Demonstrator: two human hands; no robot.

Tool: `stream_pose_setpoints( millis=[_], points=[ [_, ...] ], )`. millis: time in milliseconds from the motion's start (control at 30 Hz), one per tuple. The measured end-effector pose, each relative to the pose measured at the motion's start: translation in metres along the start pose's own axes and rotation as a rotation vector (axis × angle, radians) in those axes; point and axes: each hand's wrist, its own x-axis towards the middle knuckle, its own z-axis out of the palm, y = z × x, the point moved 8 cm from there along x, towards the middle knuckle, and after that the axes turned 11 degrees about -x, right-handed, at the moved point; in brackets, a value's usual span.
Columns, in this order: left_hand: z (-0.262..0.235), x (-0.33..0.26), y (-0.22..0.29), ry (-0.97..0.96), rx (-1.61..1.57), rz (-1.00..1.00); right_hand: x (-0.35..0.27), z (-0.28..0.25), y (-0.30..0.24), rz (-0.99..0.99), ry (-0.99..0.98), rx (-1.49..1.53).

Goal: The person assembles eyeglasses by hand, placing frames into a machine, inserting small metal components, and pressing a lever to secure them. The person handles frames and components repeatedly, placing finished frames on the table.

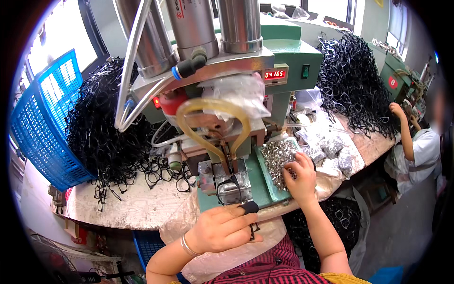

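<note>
the step in hand looks like picking small parts while a frame waits in the other hand. the left hand point(224, 231) is closed on a black frame point(256, 227), just off the front edge of the bench point(118, 203); part of the frame is hidden by the fingers, one of which wears a black cover. a black rim point(229, 181) sits at the metal block point(232, 197) under the machine point(295, 52); whether it belongs to that same frame i cannot tell.

the right hand point(301, 179) is over the right side of the green tray point(279, 195), near its front corner, fingers curled and tips among the metal bits point(279, 155). whether a bit is pinched there i cannot tell. the tray is just beside the block, toward the front edge of the bench.

my judgement: the next move calls for a fine pinch on a single bit, turned the right way, with the left hand keeping the frame steady and all fingers clear of the machine's working point.
</note>
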Motion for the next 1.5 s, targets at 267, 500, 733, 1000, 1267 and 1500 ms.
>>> stream_pose_setpoints(
  millis=[267,500,733,1000,1267,1500],
  points=[
    [0.004,-0.024,0.004,-0.003,-0.074,-0.166,0.028,0.028,-0.029,-0.341,-0.097,-0.178],
    [-0.099,-0.16,-0.015,0.706,0.526,-0.663,-0.038,0.009,0.056,0.63,0.212,0.963],
    [-0.08,-0.152,-0.179,0.311,0.707,-0.926,0.004,0.034,0.001,0.49,0.09,0.923],
    [-0.062,-0.263,-0.224,0.296,0.633,-1.394,-0.012,-0.006,0.007,0.348,0.029,0.4],
    [-0.135,-0.323,-0.168,0.927,-0.103,-1.307,-0.035,-0.047,0.008,0.366,0.008,0.412],
    [-0.089,-0.259,-0.166,1.039,-0.387,-0.997,0.039,-0.019,-0.105,-0.049,0.037,0.597]
  ],
)
